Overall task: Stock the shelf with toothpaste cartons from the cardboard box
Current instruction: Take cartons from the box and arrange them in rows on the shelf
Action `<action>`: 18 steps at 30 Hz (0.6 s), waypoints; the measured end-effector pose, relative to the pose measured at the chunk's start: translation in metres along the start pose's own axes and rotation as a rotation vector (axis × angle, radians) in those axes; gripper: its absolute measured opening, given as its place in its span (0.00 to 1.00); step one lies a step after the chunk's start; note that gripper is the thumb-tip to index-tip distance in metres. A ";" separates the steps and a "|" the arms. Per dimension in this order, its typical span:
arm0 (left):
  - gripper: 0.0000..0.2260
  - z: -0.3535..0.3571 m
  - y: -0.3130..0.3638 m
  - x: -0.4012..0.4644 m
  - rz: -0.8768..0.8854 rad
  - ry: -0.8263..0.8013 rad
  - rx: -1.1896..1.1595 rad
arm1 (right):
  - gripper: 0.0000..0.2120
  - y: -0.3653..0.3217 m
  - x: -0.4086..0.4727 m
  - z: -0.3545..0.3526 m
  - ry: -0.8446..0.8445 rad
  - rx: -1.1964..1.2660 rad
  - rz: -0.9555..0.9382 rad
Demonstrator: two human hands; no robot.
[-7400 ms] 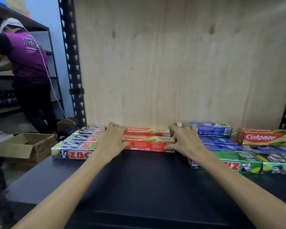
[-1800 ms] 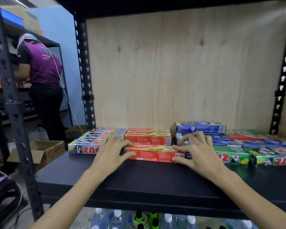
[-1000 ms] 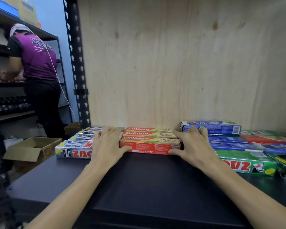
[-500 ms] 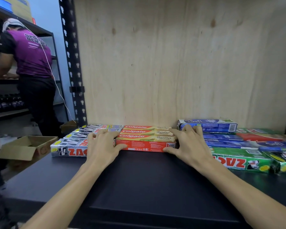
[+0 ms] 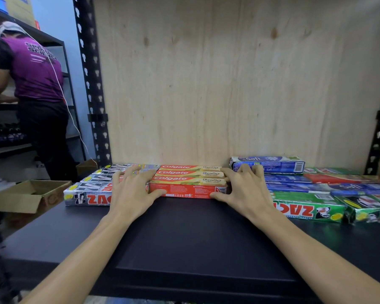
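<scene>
Three red Colgate cartons (image 5: 188,184) lie side by side at the middle of the black shelf (image 5: 184,242). My left hand (image 5: 130,194) rests with spread fingers against their left end, thumb on the front face. My right hand (image 5: 246,189) presses the right end the same way, fingertips reaching the blue Safi carton (image 5: 270,164). Silver Zact cartons (image 5: 90,191) lie left of the Colgate row. Blue, red and green cartons (image 5: 309,207) fill the right side. An open cardboard box (image 5: 29,195) sits on the floor at the left.
Plywood (image 5: 228,84) backs the shelf, and black perforated uprights (image 5: 90,84) frame it. A person in a purple shirt (image 5: 35,71) stands at another rack on the left, a white cable hanging from them. The shelf's front half is bare.
Both hands have stayed on the ends of the Colgate row, squaring it up. The front carton slid back into line with the others over the last two seconds.
</scene>
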State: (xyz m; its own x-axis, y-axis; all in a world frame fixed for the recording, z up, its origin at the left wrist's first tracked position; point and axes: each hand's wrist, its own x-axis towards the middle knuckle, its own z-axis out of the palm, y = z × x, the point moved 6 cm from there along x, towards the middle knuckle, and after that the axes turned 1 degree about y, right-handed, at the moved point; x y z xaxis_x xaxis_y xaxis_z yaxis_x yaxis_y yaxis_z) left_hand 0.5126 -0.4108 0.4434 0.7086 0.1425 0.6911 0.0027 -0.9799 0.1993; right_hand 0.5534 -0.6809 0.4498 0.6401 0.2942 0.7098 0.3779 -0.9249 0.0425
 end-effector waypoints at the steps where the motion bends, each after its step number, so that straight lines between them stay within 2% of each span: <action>1: 0.29 -0.003 0.002 -0.001 0.001 0.009 -0.027 | 0.34 0.002 0.000 -0.001 0.012 0.011 0.012; 8: 0.32 -0.009 0.009 -0.002 0.039 0.023 -0.115 | 0.38 0.006 -0.008 -0.003 0.020 0.041 0.045; 10: 0.30 -0.010 0.012 -0.003 0.062 0.040 -0.100 | 0.37 0.007 -0.010 -0.006 0.008 0.039 0.053; 15: 0.25 -0.020 0.044 -0.009 0.184 0.138 -0.107 | 0.29 0.027 -0.028 -0.035 0.179 0.106 0.108; 18: 0.26 -0.015 0.086 -0.009 0.218 0.137 -0.115 | 0.28 0.069 -0.044 -0.058 0.190 0.031 0.144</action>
State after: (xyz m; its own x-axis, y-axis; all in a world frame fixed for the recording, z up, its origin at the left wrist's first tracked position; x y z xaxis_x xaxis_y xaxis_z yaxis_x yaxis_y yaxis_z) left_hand 0.4958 -0.4941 0.4643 0.5817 -0.0450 0.8122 -0.2251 -0.9684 0.1076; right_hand 0.5124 -0.7719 0.4624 0.5529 0.1065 0.8264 0.3139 -0.9453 -0.0882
